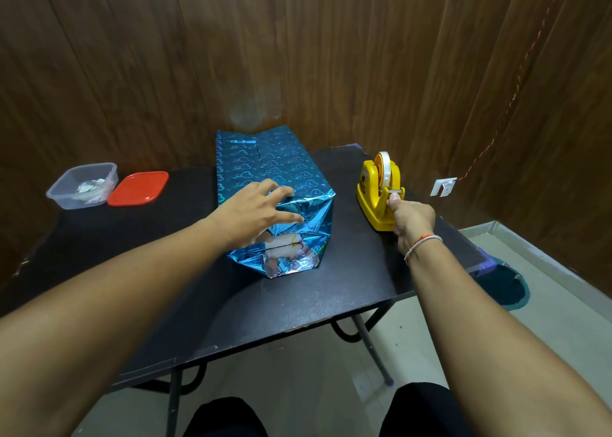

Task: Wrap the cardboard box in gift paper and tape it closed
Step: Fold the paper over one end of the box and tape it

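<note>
We see the box [275,185] in shiny blue heart-print gift paper lying lengthwise mid-worktop, its near end folded, crumpled.

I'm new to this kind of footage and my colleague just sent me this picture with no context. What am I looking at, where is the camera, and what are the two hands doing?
There is no machine here: a person works with bare hands, and the single wide-angle camera sits on their head, looking forward and down, so both forearms stretch away from you. On the black folding table stands a box wrapped in shiny blue heart-patterned gift paper; its near end is folded in but looks creased and not yet sealed. The left hand presses on that end with spread fingers, holding the folds down. The right hand reaches to the yellow plastic tape dispenser and pinches the clear tape at its cutter. At the far left lie a clear plastic container holding small pale scraps and its red lid beside it.
</note>
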